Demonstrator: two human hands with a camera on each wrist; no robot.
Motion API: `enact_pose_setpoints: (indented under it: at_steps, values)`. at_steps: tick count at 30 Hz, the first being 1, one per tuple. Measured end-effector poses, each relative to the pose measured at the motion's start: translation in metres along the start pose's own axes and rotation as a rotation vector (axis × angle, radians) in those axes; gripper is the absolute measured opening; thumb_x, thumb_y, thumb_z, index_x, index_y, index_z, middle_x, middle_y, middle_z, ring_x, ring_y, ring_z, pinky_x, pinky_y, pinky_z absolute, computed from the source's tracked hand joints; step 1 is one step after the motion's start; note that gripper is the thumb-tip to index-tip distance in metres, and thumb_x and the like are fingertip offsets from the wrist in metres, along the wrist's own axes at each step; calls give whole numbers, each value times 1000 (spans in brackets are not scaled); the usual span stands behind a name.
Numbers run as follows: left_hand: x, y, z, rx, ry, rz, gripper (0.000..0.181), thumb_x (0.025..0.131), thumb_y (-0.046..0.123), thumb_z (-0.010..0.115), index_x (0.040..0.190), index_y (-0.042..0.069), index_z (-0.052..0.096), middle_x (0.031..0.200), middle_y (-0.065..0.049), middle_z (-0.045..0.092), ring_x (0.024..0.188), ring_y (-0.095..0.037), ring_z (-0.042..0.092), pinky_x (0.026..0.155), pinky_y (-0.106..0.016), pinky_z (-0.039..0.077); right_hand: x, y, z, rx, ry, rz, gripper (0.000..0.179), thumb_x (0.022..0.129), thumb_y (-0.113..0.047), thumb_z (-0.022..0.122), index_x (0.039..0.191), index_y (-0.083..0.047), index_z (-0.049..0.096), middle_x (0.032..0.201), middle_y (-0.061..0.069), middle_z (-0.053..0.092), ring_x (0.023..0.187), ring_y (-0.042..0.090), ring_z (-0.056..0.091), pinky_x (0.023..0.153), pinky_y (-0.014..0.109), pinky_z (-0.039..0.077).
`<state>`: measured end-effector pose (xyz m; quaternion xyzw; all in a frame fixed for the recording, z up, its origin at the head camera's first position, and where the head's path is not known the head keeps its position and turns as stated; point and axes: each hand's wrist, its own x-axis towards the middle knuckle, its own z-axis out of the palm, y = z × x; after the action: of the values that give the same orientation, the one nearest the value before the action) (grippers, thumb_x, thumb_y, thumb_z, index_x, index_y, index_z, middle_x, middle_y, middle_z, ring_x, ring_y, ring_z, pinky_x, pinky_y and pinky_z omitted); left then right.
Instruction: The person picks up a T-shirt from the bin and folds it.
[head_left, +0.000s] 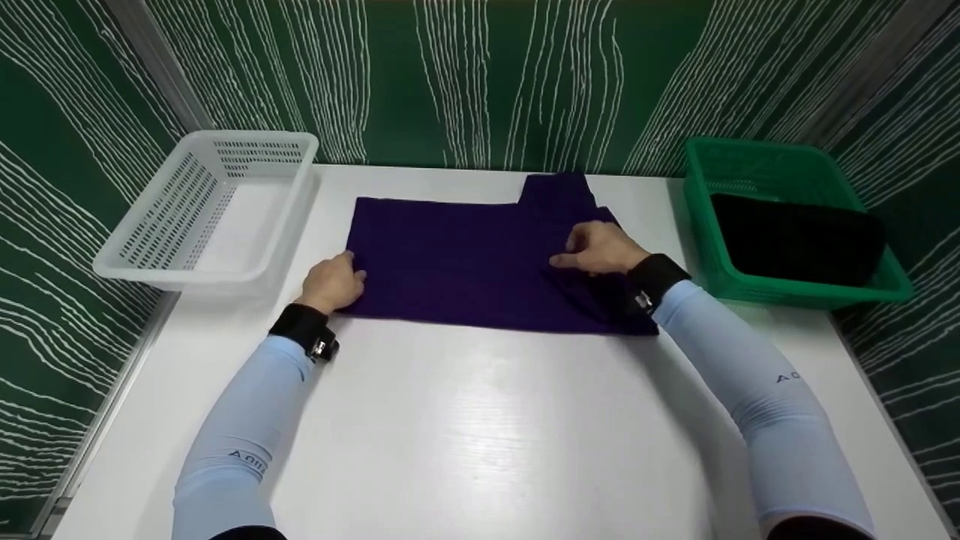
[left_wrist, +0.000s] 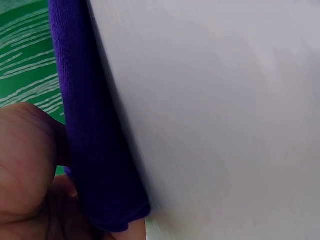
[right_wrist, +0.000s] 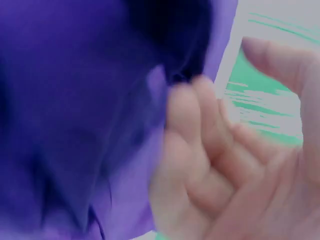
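Observation:
A folded dark purple garment lies flat across the white table, with a narrower piece of it sticking out at the upper right. At its left end my left hand grips the edge; in the left wrist view the purple fabric runs between thumb and fingers. Over the garment's right part hovers my right hand, fingers loosely bent. In the right wrist view its thumb stands apart from the fingers, which are beside the blurred, creased cloth and hold nothing visible.
A white perforated basket stands at the back left of the table. On the right is a green basket with a black bundle in it. Green walls with white streaks enclose the back and sides.

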<state>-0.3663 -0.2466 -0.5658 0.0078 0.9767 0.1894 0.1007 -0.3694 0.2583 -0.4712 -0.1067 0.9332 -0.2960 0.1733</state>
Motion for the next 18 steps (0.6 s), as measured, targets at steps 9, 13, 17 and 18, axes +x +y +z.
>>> enact_pose_setpoints:
  at_steps: [9,13,17,18]
  values:
    - [1,1,0,1,-8,-2,68,115,34,53,169,-5,40,165,-32,56,151,-51,59,122,-65,53,0,3,2,-60,30,-168,41,86,0,84,124,1,68,94,13,77,78,10,64,74,21,51]
    - [0,3,0,15,-14,0,68,116,34,53,170,-5,39,165,-33,56,151,-50,60,122,-63,54,4,4,-4,-7,196,-292,31,86,13,72,114,2,71,99,20,76,85,18,66,76,22,50]
    - [-1,3,1,22,5,-4,67,116,33,53,169,-5,40,162,-33,59,148,-51,62,120,-63,55,10,10,-8,-29,510,-371,21,94,10,67,113,2,74,111,24,79,101,35,75,91,37,57]
    - [-1,2,2,23,8,-3,67,116,33,53,169,-5,41,161,-33,59,147,-51,63,119,-64,55,11,12,-8,-40,578,-369,20,96,8,67,114,2,74,114,24,80,106,39,76,95,44,58]
